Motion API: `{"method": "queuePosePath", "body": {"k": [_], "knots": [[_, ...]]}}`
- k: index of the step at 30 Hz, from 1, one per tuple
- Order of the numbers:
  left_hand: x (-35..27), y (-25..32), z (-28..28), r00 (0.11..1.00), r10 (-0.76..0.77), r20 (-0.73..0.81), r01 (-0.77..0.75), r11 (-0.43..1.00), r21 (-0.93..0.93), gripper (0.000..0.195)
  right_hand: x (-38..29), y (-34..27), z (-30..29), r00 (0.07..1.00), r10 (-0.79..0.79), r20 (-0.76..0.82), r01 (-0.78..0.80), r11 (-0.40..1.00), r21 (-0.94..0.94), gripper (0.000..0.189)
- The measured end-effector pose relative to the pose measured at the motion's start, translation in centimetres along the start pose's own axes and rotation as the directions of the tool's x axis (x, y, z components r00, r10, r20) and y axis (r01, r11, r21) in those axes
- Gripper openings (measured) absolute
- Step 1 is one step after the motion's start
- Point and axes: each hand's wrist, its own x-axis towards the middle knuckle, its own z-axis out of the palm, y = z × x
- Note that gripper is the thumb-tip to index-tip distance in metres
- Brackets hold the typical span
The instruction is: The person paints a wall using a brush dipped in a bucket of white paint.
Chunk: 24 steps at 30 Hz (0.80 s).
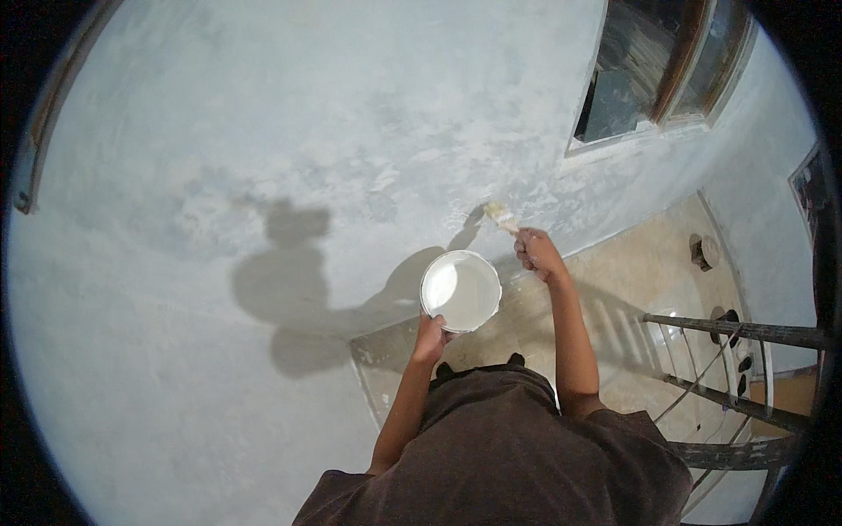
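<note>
My left hand (432, 337) grips the near rim of a round white bucket (494, 314), holding it up in front of me. Pale, whitish liquid (470, 296) fills part of it. To the right and farther forward, my right hand (539, 253) is closed around the handle of a paintbrush (502, 217). Its light bristles point up and left, at or very near the wall (355, 118); whether they touch it I cannot tell. The wall is patchy white and grey, with rougher blotches around the brush. Shadows of me and the brush fall across it.
A stepladder (717, 388) stands at the right on the beige tiled floor (631, 263). A window (638, 72) with a wooden frame is set in the wall at upper right. A small block-like object (702, 252) and several dark items, perhaps footwear (744, 363), lie on the floor.
</note>
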Motion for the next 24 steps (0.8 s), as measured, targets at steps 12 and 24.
{"method": "queuePosePath", "body": {"k": [12,24], "knots": [[0.3,-0.6,-0.4,1.000,-0.010,0.029,0.011,0.998,-0.058,0.070,0.2,-2.2,0.4,0.999,-0.033,0.035,0.030,0.997,0.068,0.018],[-0.1,-0.1,0.7,1.000,-0.004,-0.017,0.004,0.999,-0.036,0.069,0.9,-3.3,0.5,0.997,-0.076,-0.002,0.076,0.994,0.074,0.018]]}}
